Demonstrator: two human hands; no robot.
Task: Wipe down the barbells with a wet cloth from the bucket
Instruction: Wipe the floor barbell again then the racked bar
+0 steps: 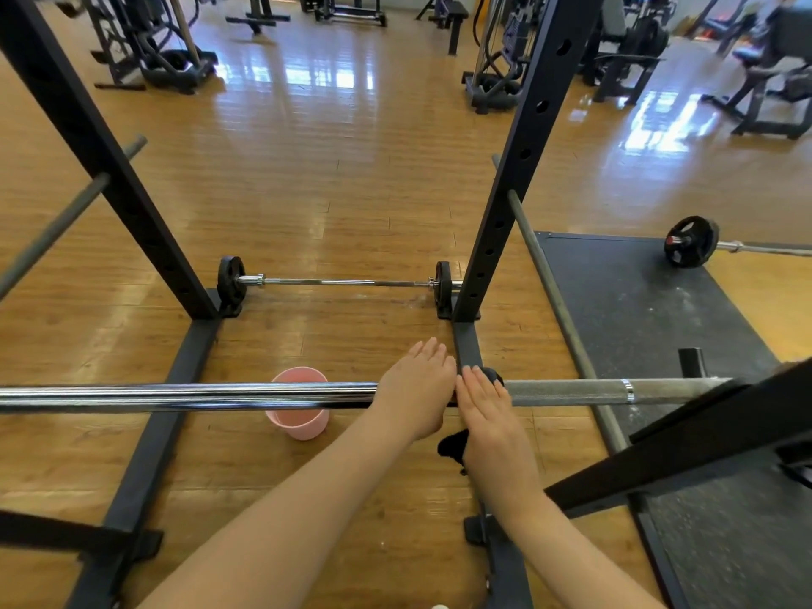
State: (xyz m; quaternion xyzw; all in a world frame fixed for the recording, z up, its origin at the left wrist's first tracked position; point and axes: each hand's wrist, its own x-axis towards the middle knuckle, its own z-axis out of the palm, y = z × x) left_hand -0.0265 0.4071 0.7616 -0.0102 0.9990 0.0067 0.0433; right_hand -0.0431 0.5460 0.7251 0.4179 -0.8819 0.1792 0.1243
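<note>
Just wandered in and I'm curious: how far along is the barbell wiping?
Done: a black cloth is out of the pink plastic bucket on the floor. In hand: both the left hand and right hand press it, flat-fingered, over the long steel barbell on the rack. Left: seemingly the rest of that bar, the short plated barbell behind, and another on the dark mat.

Three barbells show, one racked (pixel 219 395) and two on the floor (pixel 342 282) (pixel 712 244), plus one pink bucket (pixel 299 421), one black cloth (pixel 452 446) and two hands (pixel 417 389) (pixel 487 406).
</note>
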